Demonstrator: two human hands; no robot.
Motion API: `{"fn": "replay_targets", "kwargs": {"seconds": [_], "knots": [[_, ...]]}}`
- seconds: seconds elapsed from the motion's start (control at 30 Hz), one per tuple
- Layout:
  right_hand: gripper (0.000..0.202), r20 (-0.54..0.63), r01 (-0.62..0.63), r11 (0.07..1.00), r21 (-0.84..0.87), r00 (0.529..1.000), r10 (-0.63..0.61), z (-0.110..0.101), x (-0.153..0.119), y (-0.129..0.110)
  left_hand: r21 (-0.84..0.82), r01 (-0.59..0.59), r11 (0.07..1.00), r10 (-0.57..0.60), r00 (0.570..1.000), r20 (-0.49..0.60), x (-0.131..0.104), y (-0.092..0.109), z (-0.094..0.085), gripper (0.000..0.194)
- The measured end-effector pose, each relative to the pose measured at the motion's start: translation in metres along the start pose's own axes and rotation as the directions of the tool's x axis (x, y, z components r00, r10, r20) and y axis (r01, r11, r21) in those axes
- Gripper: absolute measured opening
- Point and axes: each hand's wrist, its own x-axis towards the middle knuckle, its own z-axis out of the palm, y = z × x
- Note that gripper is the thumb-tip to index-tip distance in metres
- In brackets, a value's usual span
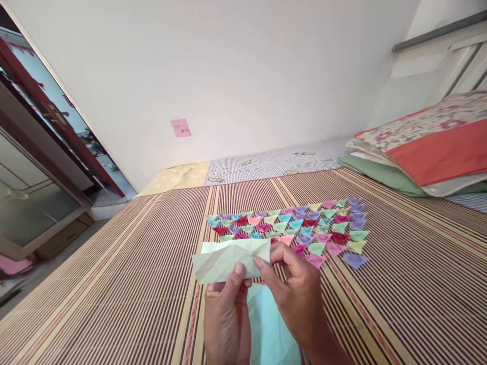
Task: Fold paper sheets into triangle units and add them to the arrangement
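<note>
Head cam | L fingers (233, 285), R fingers (289, 257): closed on folded grn paper (224, 262) | mat (125, 276) below

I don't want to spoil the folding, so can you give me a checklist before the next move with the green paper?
1. Left hand gripping the pale green paper: ok, thumb in front near the bottom edge.
2. Right hand gripping it: ok, thumb and finger at the right end.
3. Left ends of the layers lined up: not ok, the front layer sticks out farther left.
4. Bottom crease sharp all along: cannot tell, fingers cover part.
5. Small folded paper pieces set out in rows: ok, on the striped mat.
</note>
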Motion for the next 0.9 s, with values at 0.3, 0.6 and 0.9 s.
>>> {"fn": "replay_targets", "kwargs": {"seconds": [0.3,0.6,0.9], "knots": [[0.020,0.066,-0.185,0.967,0.176,0.982,0.176,0.0028,-0.0030,0.0039,-0.077,0.003,0.997,-0.017,0.985,-0.169,0.0016,0.0025,0.0042,0.040],[0.028,0.123,-0.355,0.845,0.400,0.934,0.334,0.0006,0.0034,0.0038,0.014,-0.042,0.999,0.043,0.994,-0.101,0.0022,0.0011,-0.0008,0.038],[0.022,0.176,-0.355,0.901,0.248,0.932,0.318,-0.0057,0.0031,0.0027,-0.012,-0.081,0.997,0.081,0.996,-0.029,0.0010,0.0023,0.0041,0.042]]}}
